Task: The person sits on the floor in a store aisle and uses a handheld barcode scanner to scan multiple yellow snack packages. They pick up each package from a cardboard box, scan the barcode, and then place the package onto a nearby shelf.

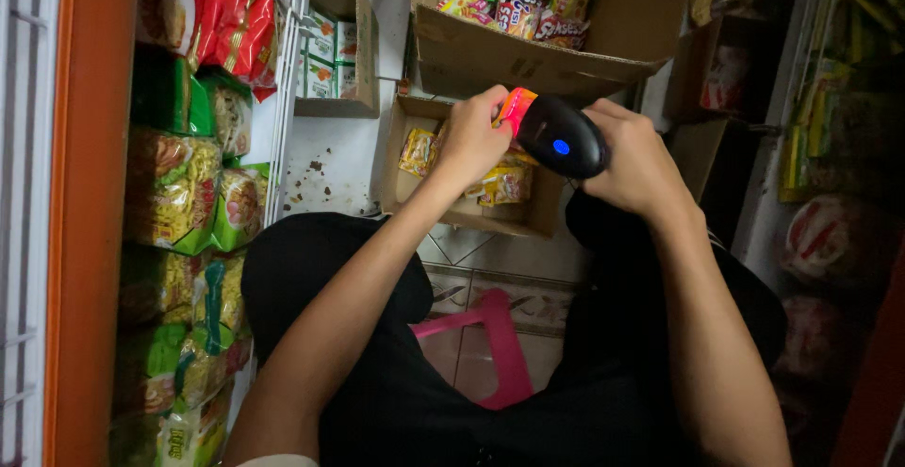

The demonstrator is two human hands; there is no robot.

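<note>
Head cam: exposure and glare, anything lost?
Head view: dim overall, right side nearly black, the packets there are murky. The scanner glows red at its tip, blooming onto the left hand; the right hand is evenly lit. Shelf packets at left are soft.

From here I can't see what my left hand [471,142] pinches against the glowing end of the black scanner [558,135], my right hand [633,158] covers the scanner's grip, the upper carton [528,57] runs off the top edge, and the right-hand shelves [839,147] are too dark to read.
</note>
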